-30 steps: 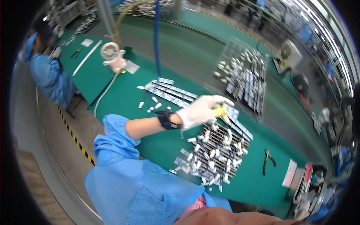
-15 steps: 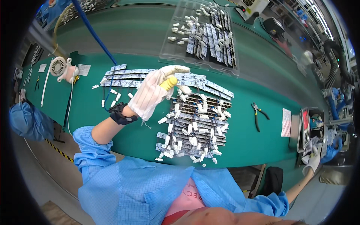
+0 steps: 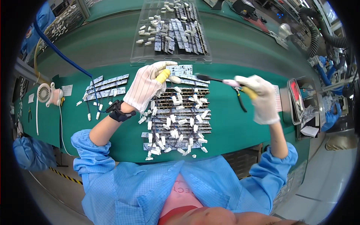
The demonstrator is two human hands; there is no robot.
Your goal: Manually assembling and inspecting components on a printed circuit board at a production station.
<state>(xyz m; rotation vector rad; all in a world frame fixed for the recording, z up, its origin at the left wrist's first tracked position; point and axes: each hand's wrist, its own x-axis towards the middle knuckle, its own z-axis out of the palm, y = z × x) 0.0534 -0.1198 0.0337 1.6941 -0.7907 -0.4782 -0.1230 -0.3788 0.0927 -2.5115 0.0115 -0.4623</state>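
My left hand [image 3: 148, 84], in a striped glove with yellow finger covers, is closed on the left end of a white circuit board [image 3: 183, 70]. Below that board lie rows of narrow circuit board strips [image 3: 180, 116], with white plugs [image 3: 173, 118] on dark wires spread over them. In my gloved right hand [image 3: 259, 98] is a toothbrush [image 3: 216, 79] with a dark head and a pinkish handle, slightly blurred. Its head points left, a short way right of the held board, and does not touch it.
More board strips [image 3: 107, 87] lie to the left. Beyond the green mat, a clear tray [image 3: 135, 48] holds several boards. Pliers [image 3: 241, 101] lie under my right hand, near a bin [image 3: 294, 101]. A small fan [image 3: 44, 92] and a blue hose [image 3: 62, 52] are at left.
My right hand has come from the bins at far right to the middle right, now with the toothbrush. My left hand still grips the board. The whole view has shifted.
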